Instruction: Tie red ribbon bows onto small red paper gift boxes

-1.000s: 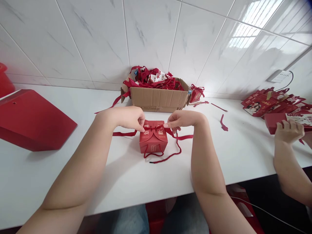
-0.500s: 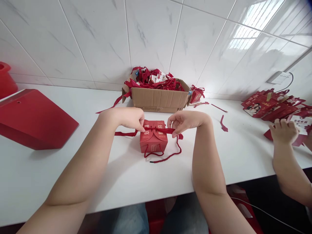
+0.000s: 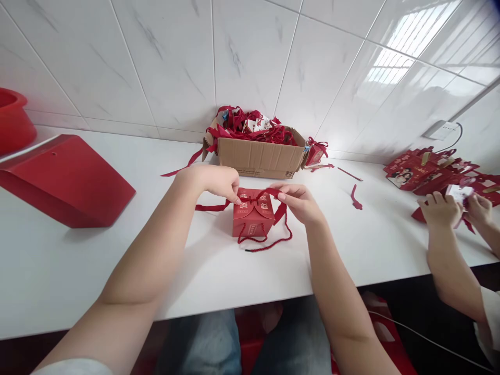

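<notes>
At the left end of the white table (image 3: 203,291), a red tub (image 3: 15,125) and a large red container (image 3: 74,182) stand well apart from your working area. Next, note your left hand (image 3: 222,182): its thumb and fingers grip the red ribbon (image 3: 213,208) at the left edge of the lid, in the same position as half a second ago. Between your hands, the small red box (image 3: 253,226) sits upright on the table, in front of the filled carton (image 3: 255,156); the box has not been shifted from its place. The twisted cord (image 3: 273,249) trails on the table at its front right. On the right, your right hand (image 3: 295,200) has changed: it held the ribbon out straight beside the box; now it has turned and come in, fingers pinching the ribbon, which arches above the lid and drops at the right edge. Judged from that slack, the ribbon's right run is being shaped rather than tensioned, with the left grip as anchor. At far right, a co-worker's hands (image 3: 441,211) handle a pale printed item (image 3: 459,195).
</notes>
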Available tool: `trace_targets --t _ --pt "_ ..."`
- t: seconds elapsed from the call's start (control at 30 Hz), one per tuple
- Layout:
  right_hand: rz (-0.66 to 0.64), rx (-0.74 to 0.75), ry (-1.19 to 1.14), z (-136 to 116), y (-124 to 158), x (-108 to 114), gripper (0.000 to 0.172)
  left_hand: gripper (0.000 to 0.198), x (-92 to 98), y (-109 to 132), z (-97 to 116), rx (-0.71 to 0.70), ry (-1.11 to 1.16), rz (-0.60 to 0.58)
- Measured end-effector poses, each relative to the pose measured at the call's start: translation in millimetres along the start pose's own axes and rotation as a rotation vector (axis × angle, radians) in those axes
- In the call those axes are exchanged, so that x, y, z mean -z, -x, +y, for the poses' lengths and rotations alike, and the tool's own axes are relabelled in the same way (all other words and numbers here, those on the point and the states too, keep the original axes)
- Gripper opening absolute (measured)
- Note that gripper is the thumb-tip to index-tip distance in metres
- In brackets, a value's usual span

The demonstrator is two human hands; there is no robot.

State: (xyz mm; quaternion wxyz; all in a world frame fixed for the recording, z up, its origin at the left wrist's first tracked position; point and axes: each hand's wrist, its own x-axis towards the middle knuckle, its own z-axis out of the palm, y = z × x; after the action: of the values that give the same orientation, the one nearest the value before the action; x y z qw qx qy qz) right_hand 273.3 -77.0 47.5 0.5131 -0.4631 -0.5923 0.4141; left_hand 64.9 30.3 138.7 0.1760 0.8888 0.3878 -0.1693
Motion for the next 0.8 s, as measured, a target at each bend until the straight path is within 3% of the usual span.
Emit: trace_targets --t 0.1,0.23,0.47,0.7,0.8 --pt "0.129 0.111 -0.173 9 -1 -22 0.013 0.040 -0.9 3 0 -0.058 -0.013 0.074" --pt "0.120 0.082 -0.237 8 0 -38 0.015 0.055 -2.9 8 5 -0.223 0.057 0.266" --pt "0.126 0.107 -0.271 9 2 -39 0.014 0.030 -6.8 5 20 -0.487 0.204 0.369" --pt "0.321 0.116 -0.014 6 8 -34 0.015 0.016 -7.5 -2 13 -0.484 0.214 0.480" --pt "0.296 0.108 0.080 3 11 -30 0.018 0.015 -7.5 -4 12 -0.468 0.208 0.482"
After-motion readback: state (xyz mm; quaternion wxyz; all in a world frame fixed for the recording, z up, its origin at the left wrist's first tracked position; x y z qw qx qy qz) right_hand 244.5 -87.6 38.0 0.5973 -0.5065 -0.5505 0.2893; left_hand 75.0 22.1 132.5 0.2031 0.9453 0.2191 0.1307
